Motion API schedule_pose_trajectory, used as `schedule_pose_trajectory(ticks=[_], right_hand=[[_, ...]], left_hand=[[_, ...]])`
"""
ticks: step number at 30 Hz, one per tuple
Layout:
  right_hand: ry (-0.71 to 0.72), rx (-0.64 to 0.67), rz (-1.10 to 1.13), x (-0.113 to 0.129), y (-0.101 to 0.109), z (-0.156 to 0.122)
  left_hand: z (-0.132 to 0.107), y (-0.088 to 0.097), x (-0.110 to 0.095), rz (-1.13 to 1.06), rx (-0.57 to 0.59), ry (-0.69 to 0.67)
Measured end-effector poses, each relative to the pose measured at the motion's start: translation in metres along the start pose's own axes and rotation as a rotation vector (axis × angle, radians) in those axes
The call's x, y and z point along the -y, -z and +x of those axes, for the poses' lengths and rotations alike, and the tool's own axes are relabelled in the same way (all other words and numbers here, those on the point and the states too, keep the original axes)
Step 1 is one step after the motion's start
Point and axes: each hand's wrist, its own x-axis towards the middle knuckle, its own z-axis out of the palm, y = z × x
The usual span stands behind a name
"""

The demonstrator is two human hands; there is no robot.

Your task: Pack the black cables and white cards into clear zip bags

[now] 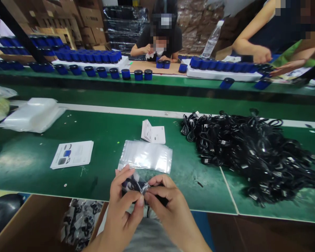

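My left hand and my right hand meet at the near edge of the green bench, both pinching a small clear plastic bag with a coiled black cable inside. Just beyond my fingers lies a stack of empty clear bags. A small pile of folded white leaflets sits behind that stack. A big heap of coiled black cables covers the bench to my right.
Printed sheets lie at left, white plastic packs further left. A cardboard box below the bench holds filled bags. Across the green conveyor, other people handle blue cylinders on white trays; a water bottle stands there.
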Motion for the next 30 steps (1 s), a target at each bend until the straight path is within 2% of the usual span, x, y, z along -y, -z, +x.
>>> schedule_pose_trajectory(ticks=[3,5,8,11,14,16,18,21,23,26,30], right_hand=[[0.175,-0.106,-0.12,-0.003,-0.006,-0.001],[0.268,-0.129,-0.181,-0.004,-0.01,0.0],[0.3,-0.115,-0.164,-0.003,-0.008,0.0],[0.215,-0.083,-0.052,-0.002,0.003,-0.001],[0.019,0.062,0.124,-0.001,0.015,-0.002],[-0.013,0.1,0.148,-0.003,0.018,-0.003],[0.089,0.033,0.037,-0.005,0.016,-0.003],[0.375,-0.154,-0.257,-0.008,0.009,-0.002],[0.493,-0.213,-0.385,-0.01,0.006,-0.001],[0.524,-0.256,-0.457,-0.011,0.003,0.001],[0.483,-0.364,-0.441,-0.013,-0.001,0.003]], left_hand=[[0.0,-0.001,0.001,-0.002,-0.047,-0.065],[0.0,-0.001,0.0,-0.001,-0.05,-0.082],[0.001,0.001,-0.001,0.002,-0.034,-0.086],[0.003,0.003,-0.002,-0.02,-0.011,-0.043],[0.005,0.004,-0.004,-0.034,0.032,-0.016],[0.005,0.003,-0.006,-0.037,0.066,-0.021],[0.005,0.002,-0.008,-0.041,0.093,-0.02],[0.005,0.002,-0.01,-0.022,0.126,-0.043],[0.005,0.002,-0.011,-0.001,0.132,-0.063],[0.005,0.002,-0.012,0.007,0.139,-0.063],[0.003,-0.001,-0.016,0.028,0.137,-0.095]])
